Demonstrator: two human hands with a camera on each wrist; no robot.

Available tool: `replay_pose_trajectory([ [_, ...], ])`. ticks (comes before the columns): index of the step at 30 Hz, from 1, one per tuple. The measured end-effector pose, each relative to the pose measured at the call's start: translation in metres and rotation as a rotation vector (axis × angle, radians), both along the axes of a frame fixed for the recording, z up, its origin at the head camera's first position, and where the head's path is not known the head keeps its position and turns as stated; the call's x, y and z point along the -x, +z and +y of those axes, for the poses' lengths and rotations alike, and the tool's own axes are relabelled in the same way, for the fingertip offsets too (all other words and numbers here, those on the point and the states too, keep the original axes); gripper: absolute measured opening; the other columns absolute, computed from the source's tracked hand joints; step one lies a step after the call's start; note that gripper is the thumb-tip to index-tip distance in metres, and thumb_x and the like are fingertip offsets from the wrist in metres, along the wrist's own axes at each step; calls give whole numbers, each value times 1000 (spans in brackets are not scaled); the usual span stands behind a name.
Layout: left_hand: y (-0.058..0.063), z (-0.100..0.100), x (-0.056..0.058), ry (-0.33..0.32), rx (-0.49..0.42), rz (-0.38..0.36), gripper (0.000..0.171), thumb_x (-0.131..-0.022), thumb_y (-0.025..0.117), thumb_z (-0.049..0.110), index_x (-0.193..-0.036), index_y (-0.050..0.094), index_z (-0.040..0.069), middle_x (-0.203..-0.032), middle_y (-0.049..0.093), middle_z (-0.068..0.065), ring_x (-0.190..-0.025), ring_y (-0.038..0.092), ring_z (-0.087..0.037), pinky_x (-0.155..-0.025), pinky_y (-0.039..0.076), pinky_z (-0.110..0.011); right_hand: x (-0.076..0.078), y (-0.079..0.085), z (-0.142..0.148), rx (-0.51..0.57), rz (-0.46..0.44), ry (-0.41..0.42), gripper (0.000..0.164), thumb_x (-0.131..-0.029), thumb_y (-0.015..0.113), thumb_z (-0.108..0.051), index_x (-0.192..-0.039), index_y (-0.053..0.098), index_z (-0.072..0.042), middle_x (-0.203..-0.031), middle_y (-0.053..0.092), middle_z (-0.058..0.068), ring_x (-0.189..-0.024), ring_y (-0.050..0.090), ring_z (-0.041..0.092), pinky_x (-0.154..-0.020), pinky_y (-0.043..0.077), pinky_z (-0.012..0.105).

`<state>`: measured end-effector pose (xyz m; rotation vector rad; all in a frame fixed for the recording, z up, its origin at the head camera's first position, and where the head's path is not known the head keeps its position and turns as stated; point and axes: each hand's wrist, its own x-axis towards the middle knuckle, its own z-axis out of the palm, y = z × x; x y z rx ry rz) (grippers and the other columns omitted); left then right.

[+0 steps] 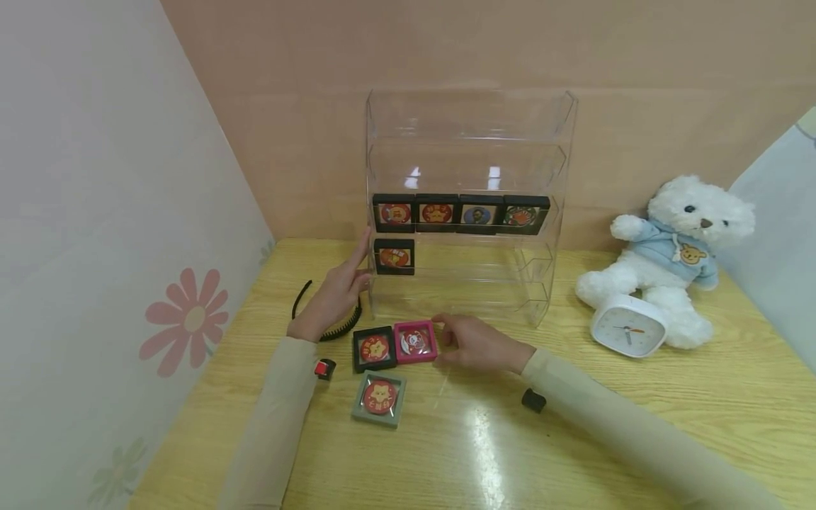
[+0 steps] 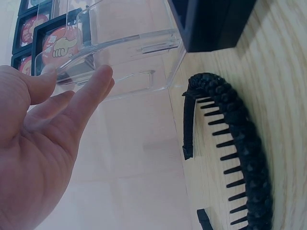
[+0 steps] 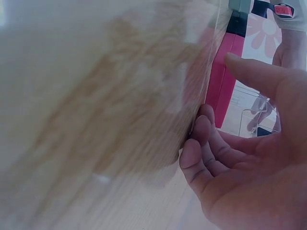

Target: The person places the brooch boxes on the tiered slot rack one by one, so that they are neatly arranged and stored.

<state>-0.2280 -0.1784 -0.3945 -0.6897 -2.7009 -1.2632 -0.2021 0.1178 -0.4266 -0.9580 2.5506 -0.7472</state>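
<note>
My left hand (image 1: 338, 292) touches the left side of a clear acrylic rack (image 1: 465, 166), its forefinger straight along the edge. In the left wrist view, its fingers (image 2: 91, 91) lie against the clear panel. On the table, my right hand (image 1: 478, 343) holds the right end of a pink square display case (image 1: 416, 341) containing a red round badge. In the right wrist view, the thumb sits on the case's pink side (image 3: 224, 72) and the other fingers curl at its far end. A black case (image 1: 374, 348) adjoins the pink one. A grey-green case (image 1: 379, 399) lies in front.
Several black cases (image 1: 437, 213) stand along the rack's middle tier, and one black case (image 1: 394, 257) stands below at left. A black toothed headband (image 2: 249, 153) lies under the left wrist. At right sit a white teddy bear (image 1: 669, 262) and a white clock (image 1: 628, 326).
</note>
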Motion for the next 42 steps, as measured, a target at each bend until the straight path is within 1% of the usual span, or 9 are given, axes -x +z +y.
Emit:
replay_pose_trajectory([
  [4, 0, 0, 0, 2, 0, -3, 85, -106, 45, 3, -162, -6, 41, -165, 21, -10, -125, 59, -33, -95, 56, -40, 2, 0, -1, 0, -17, 21, 74, -85, 83, -22, -144, 47, 3, -99, 67, 0, -87, 62, 12, -81, 56, 33],
  [11, 0, 1, 0, -2, -15, -20, 85, -106, 46, 5, -161, -6, 43, -165, 21, -12, -125, 58, -33, -95, 55, -41, 3, 2, 0, 18, -38, 34, 75, -85, 83, -24, -145, 47, 2, -96, 66, 0, -84, 61, 11, -79, 56, 32],
  [16, -1, 0, 0, -3, -25, -24, 85, -106, 46, 4, -161, -6, 43, -165, 20, -12, -125, 58, -33, -94, 56, -39, 4, 0, -1, 21, -58, 15, 72, -87, 82, -29, -145, 48, -1, -95, 66, -2, -83, 61, 10, -77, 56, 31],
  [21, -1, 0, -1, -1, -27, -28, 85, -106, 45, 4, -161, -6, 44, -165, 20, -12, -125, 58, -33, -93, 56, -37, 5, -3, -2, 31, -75, -22, 72, -86, 83, -32, -143, 50, -4, -95, 66, -3, -82, 61, 10, -75, 55, 31],
  [27, 0, 1, -1, 7, -20, -31, 84, -106, 45, 4, -161, -6, 44, -165, 21, -11, -125, 58, -33, -94, 56, -38, 4, -4, -2, 64, -69, -33, 71, -83, 86, -28, -140, 52, -4, -97, 66, -1, -85, 62, 11, -78, 56, 31],
  [31, 1, 2, -1, 9, -12, -31, 85, -106, 45, 3, -161, -6, 44, -165, 21, -11, -125, 58, -33, -94, 56, -39, 2, -4, -1, 110, -83, -36, 69, -81, 87, -24, -137, 52, -3, -100, 67, 0, -88, 64, 13, -80, 56, 31],
  [35, 1, 2, -1, 7, -15, -29, 86, -106, 45, 1, -161, -6, 43, -164, 22, -13, -125, 59, -33, -94, 56, -39, 0, -5, -1, 179, -100, -39, 65, -78, 90, -19, -129, 53, -4, -105, 68, 4, -90, 66, 14, -80, 58, 29],
  [38, 1, 2, -1, 5, -16, -22, 87, -106, 45, -1, -162, -5, 41, -164, 22, -13, -124, 59, -33, -94, 56, -38, -1, -6, -1, 219, -102, -39, 65, -74, 92, -16, -124, 51, -7, -106, 67, 3, -91, 67, 14, -81, 58, 28],
  [42, 1, 1, -1, 4, -14, -15, 86, -106, 45, -1, -162, -5, 41, -164, 23, -11, -124, 59, -32, -93, 56, -37, -4, -5, -1, 238, -53, -32, 69, -69, 94, -13, -121, 48, -10, -105, 66, 0, -93, 65, 13, -84, 57, 29],
])
